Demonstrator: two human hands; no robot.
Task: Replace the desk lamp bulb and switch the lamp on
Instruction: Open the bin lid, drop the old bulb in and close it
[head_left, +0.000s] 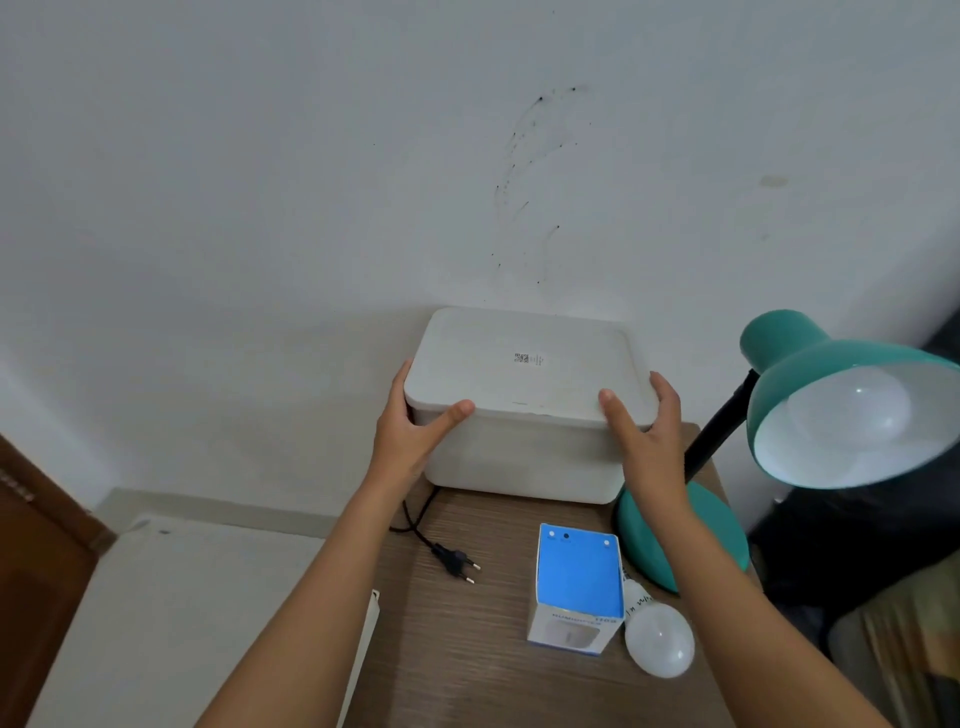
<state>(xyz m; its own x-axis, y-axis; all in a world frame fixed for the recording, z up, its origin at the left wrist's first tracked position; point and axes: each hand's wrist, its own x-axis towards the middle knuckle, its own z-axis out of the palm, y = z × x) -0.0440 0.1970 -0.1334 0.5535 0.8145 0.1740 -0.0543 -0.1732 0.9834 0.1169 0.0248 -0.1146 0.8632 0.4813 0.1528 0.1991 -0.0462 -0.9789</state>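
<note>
A teal desk lamp (810, 364) stands at the right of a small wooden table (467, 649), its shade tilted toward me with a white bulb (852, 410) fitted inside. A loose white bulb (660, 644) lies on the table beside a blue bulb carton (579, 577). The lamp's black plug (454, 561) lies unplugged on the table. At the back stands a white lidded box (524, 395). My left hand (415, 431) grips the lid's left corner and my right hand (644, 426) grips its right corner.
A white wall rises right behind the table. A white surface (182, 597) sits low at the left, next to a brown wooden door (36, 545). Dark furniture (857, 535) fills the space right of the lamp's teal base (717, 535).
</note>
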